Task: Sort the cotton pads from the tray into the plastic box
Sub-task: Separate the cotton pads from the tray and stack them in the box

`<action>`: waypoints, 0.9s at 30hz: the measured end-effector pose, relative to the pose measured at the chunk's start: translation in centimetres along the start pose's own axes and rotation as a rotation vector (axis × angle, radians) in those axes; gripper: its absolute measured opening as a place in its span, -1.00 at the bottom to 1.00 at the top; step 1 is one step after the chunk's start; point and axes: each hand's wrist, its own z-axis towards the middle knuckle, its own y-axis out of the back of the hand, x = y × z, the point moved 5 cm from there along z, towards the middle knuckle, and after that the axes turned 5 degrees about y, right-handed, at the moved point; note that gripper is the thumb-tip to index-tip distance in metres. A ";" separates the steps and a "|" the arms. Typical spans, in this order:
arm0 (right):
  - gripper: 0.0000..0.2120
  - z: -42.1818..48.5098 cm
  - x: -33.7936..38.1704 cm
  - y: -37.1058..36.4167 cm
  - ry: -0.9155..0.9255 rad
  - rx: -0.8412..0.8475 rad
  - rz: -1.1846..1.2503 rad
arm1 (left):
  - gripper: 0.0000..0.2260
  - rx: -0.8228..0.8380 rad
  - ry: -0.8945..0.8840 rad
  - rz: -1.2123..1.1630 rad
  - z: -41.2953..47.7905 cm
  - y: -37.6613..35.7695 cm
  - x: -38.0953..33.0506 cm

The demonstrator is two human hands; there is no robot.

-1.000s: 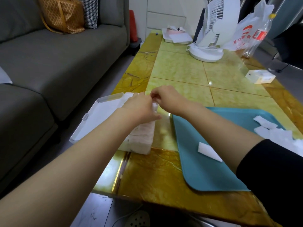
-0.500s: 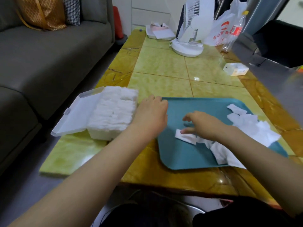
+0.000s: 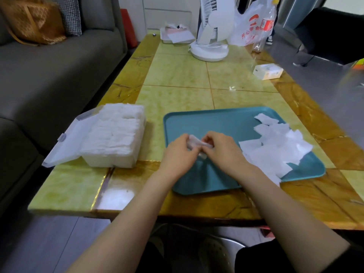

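Observation:
A teal tray (image 3: 216, 123) lies on the table in front of me. Several white cotton pads (image 3: 279, 146) are heaped on its right side. Over the tray's left half, my left hand (image 3: 180, 154) and my right hand (image 3: 222, 152) together pinch one cotton pad (image 3: 195, 141) between their fingertips. Left of the tray stands the plastic box (image 3: 110, 160), its lid (image 3: 67, 146) hinged open to the left. The box is packed full with stacked cotton pads (image 3: 116, 131).
A grey sofa (image 3: 49, 79) runs along the table's left edge. At the far end stand a white fan (image 3: 209, 36), a plastic bag (image 3: 250, 26), a bottle and a tissue pack (image 3: 177, 35). A small white carton (image 3: 267, 70) lies at the right.
Both hands left the box and came over the tray. The right hand picked a pad off the tray, and the left hand joined it to hold the pad.

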 end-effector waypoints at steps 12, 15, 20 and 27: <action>-0.85 -1.3 1.9 2.7 0.063 -0.221 0.205 | -0.95 0.017 0.272 -0.914 -0.6 -0.1 -0.4; -0.87 -1.8 2.1 3.2 0.049 -0.252 0.237 | -0.85 0.070 0.292 -1.030 -0.6 0.0 -0.4; -0.89 -2.3 1.8 3.4 -0.026 -0.225 0.356 | -0.64 0.119 0.291 -1.046 -0.8 -0.1 -0.2; -0.91 -2.3 1.8 3.1 -0.057 -0.096 0.551 | -0.90 0.115 0.249 -0.911 -1.5 0.0 0.0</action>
